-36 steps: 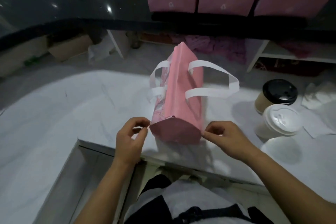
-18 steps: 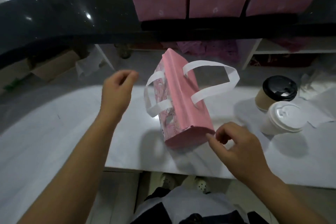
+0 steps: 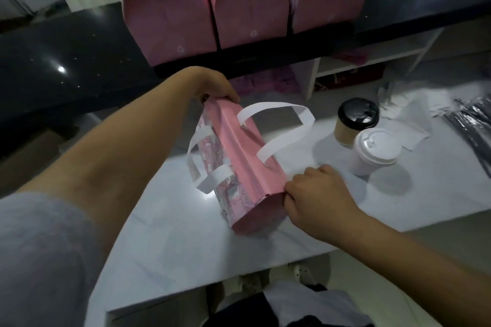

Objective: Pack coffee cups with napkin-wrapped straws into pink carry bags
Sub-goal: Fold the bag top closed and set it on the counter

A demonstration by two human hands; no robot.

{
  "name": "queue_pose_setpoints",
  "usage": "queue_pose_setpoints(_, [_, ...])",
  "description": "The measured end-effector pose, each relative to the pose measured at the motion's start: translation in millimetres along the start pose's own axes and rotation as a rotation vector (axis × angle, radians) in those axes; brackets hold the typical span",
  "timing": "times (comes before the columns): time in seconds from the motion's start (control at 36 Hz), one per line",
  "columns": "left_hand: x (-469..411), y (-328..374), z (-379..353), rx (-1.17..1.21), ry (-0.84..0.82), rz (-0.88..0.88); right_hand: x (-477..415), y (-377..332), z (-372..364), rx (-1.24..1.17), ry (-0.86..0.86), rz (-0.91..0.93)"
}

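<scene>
White marble desk (image 3: pixel 164 233), dim room. Right hand (image 3: pixel 316 196) fingers pinch the near end of the pink carry bag (image 3: pixel 239 156), which lies mid-desk. Left hand (image 3: pixel 215 85) fingers curl over its far end, likely to pull it open. To the right stand the white-lidded cup (image 3: pixel 374 151) and black-lidded cup (image 3: pixel 356 119), with a handle loop (image 3: pixel 289 138) between bag and cups. Napkins (image 3: pixel 414 125) lie at the far right. More bags (image 3: pixel 212 2) stand on the dark counter.

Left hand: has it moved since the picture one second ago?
Yes. The left hand went away from the near edge of the white table, toward the black counter, and now grips the far end of the pink paper carry bag.
</scene>
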State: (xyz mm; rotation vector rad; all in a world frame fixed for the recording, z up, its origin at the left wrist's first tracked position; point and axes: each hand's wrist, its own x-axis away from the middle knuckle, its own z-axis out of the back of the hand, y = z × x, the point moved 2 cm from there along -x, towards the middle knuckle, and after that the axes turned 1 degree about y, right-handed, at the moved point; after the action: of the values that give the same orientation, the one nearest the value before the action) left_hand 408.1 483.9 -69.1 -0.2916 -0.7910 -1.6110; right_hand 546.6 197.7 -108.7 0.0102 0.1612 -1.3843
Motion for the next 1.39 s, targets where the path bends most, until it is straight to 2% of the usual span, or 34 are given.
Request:
queue_pose_setpoints(0.25, [-11, 7, -5, 0.073, -0.079, 0.03, 13, -7, -2, -0.007, 0.08, -0.072])
queue_pose_setpoints(0.33, [-9, 9, -9, 0.087, -0.105, 0.017, 22, -14, -3, -0.076, 0.099, -0.055])
queue_pose_setpoints(0.39, [-7, 9, -7, 0.12, -0.071, -0.013, 27, -14, -4, -0.152, 0.049, -0.059])
queue_pose_setpoints(0.47, [0, 2, -1, 0.263, 0.096, -0.104, 31, 0, -4, -0.327, -0.104, -0.123])
queue_pose_setpoints(0.53, [8, -15, 1, 0.524, 0.273, -0.187, 32, 16, -4, -0.525, -0.192, -0.206])
queue_pose_setpoints(0.58, [21, -46, -6, 0.804, 0.457, -0.242, 30, 33, -8, -0.708, -0.21, -0.324])
queue_pose_setpoints(0.64, [39, -85, -31, 1.009, 0.617, -0.198, 23, 48, -18, -0.793, -0.203, -0.422])
queue_pose_setpoints(0.69, [54, -119, -73, 1.158, 0.695, -0.077, 15, 57, -34, -0.856, -0.227, -0.503])
queue_pose_setpoints(0.78, [75, -149, -152, 1.31, 0.589, 0.147, -1, 61, -62, -1.058, -0.253, -0.661])
queue_pose_setpoints(0.86, [99, -149, -215, 1.463, 0.355, 0.203, -19, 52, -85, -1.275, -0.285, -0.83])
queue_pose_setpoints(0.92, [109, -141, -235, 1.503, 0.267, 0.221, -30, 43, -95, -1.359, -0.307, -0.912])
queue_pose_setpoints(1.08, [111, -126, -238, 1.544, 0.225, 0.257, -46, 21, -102, -1.442, -0.24, -0.933])
queue_pose_setpoints(1.17, [113, -125, -233, 1.536, 0.221, 0.285, -48, 15, -102, -1.514, -0.27, -0.926])
queue_pose_setpoints(1.31, [116, -126, -234, 1.556, 0.175, 0.217, -45, -3, -103, -1.585, -0.315, -0.921])
queue_pose_setpoints(1.39, [124, -131, -232, 1.626, 0.213, 0.169, -45, -22, -94, -1.621, -0.284, -0.878])
